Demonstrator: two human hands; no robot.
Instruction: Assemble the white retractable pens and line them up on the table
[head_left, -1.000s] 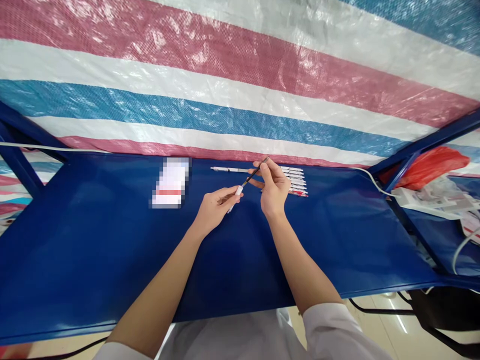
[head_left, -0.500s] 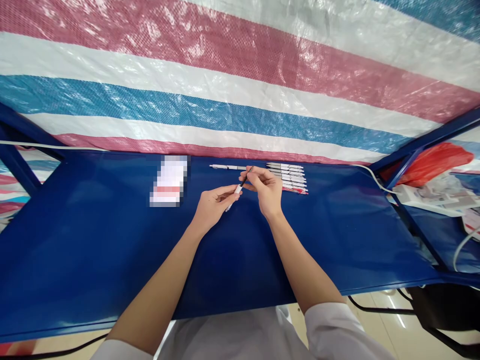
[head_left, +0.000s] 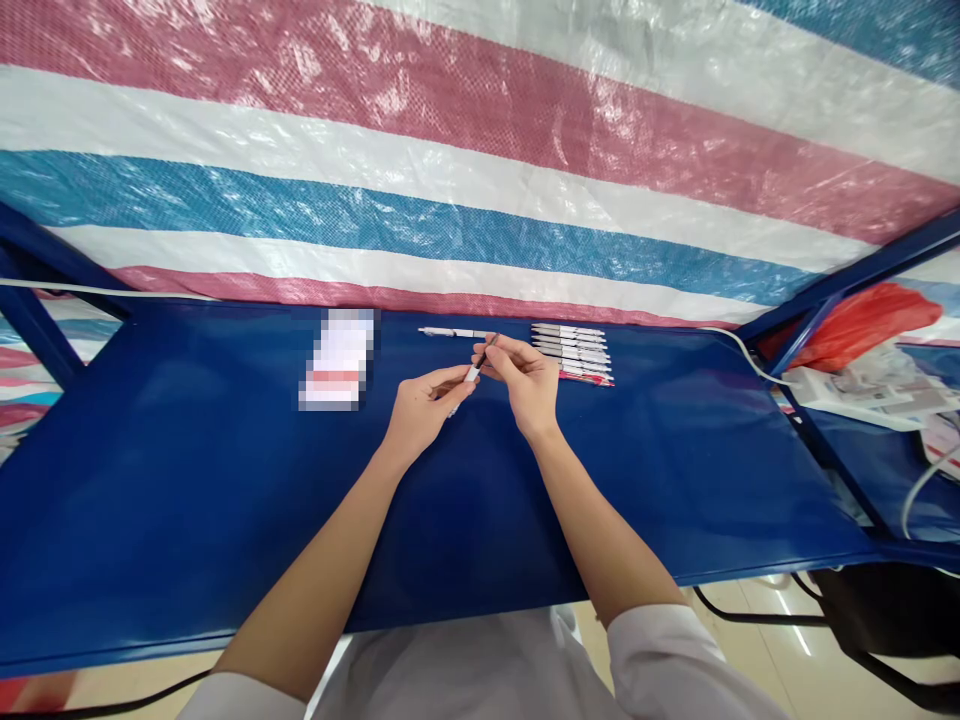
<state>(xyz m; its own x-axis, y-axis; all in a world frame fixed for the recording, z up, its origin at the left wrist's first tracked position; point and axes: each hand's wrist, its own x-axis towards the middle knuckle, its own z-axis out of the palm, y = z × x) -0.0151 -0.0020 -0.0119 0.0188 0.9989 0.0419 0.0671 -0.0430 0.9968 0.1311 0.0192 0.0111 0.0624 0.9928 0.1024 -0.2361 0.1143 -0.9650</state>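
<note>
from where i sat, my left hand (head_left: 420, 408) had its fingers closed round a white barrel (head_left: 472, 374), tilted above the table (head_left: 465, 520). my right hand (head_left: 532, 388) pinched a dark pen part (head_left: 484, 359) between thumb and fingers at the barrel's upper end — joined or not, i couldn't tell. a white pen (head_left: 446, 332) lay just beyond; right of it lay a row of pens (head_left: 574, 346) — a red pen (head_left: 594, 379) nearest.

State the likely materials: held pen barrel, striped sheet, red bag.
Held pen barrel: probably smooth, hard plastic, from its even white. Striped sheet: likely glossy woven plastic; fine mesh texture and glare show. Red bag: seemingly thin plastic film, given its crumpled, shiny folds.
</note>
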